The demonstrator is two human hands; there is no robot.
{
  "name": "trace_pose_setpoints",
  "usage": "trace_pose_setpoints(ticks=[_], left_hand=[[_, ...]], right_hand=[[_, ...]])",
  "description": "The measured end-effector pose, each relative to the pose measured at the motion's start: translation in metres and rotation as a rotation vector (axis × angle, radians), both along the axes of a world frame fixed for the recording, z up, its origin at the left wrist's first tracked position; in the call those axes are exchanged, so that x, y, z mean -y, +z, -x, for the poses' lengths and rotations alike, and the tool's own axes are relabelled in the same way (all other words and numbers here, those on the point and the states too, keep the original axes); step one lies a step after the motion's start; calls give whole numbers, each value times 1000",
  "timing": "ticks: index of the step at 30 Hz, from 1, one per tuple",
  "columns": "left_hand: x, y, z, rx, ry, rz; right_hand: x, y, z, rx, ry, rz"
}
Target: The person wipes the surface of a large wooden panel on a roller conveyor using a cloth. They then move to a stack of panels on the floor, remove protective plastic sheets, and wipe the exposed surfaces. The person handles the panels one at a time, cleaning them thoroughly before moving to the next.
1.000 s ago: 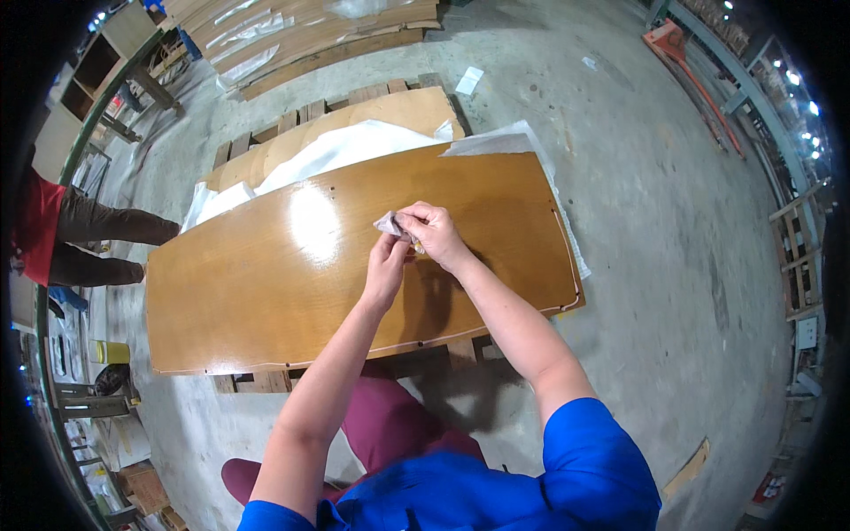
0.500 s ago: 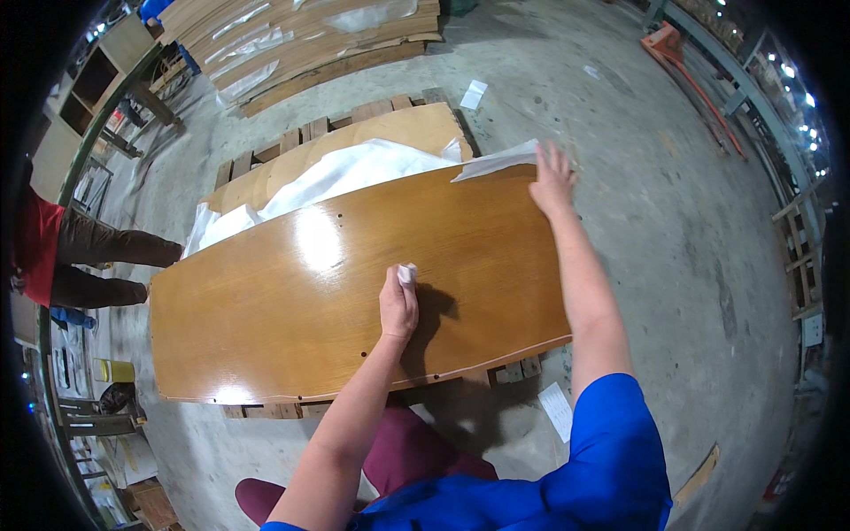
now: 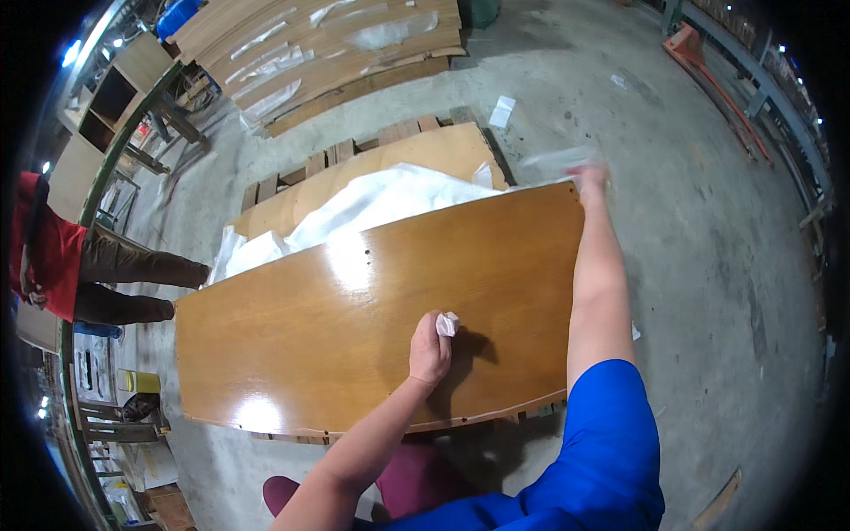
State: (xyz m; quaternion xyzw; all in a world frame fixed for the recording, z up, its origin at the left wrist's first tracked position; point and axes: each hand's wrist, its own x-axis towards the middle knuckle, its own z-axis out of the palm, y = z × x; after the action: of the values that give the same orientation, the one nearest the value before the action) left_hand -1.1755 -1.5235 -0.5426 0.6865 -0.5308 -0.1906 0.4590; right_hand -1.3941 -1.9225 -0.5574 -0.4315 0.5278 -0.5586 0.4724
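Observation:
A long, glossy brown wooden panel (image 3: 292,336) with a few small dark holes lies in front of me. My left hand (image 3: 429,350) is above its right half, closed around a crumpled whitish wad (image 3: 448,325), cloth or paper. At the panel's far right corner is my right hand (image 3: 591,181), its fingers smeared by motion. A thin white sheet (image 3: 558,162), also blurred, trails leftward from those fingers past the panel's far edge. The fingers appear closed on the sheet's end.
Behind the panel, white wrapping (image 3: 372,203) lies over a pale board (image 3: 301,199) on a wooden pallet (image 3: 316,163). A person in red (image 3: 57,252) stands at the left end. Stacked boards (image 3: 328,53) stand far back; an orange pallet jack (image 3: 686,49) is at far right.
My right hand has drawn the white sheet off the panel's far right corner, baring that corner. The left hand still holds the wad over the panel. The whole view has shifted slightly.

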Motion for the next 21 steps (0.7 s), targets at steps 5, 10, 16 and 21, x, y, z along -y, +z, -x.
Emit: trace_pose_setpoints(ticks=[5,10,16,21], left_hand=[[0,-1,9,-119,-30,-19],[-5,8,-16,-29,57,-27],[4,17,9,-309,-8,6],[-20,61,23,-748,-323,-205]], right_hand=[[-58,-2,158,-346,-192,-275],[-230,18,246,-1663,239,-924],[-296,84,255,-1145,331,-159],[-342,93,35,-200,803,57]])
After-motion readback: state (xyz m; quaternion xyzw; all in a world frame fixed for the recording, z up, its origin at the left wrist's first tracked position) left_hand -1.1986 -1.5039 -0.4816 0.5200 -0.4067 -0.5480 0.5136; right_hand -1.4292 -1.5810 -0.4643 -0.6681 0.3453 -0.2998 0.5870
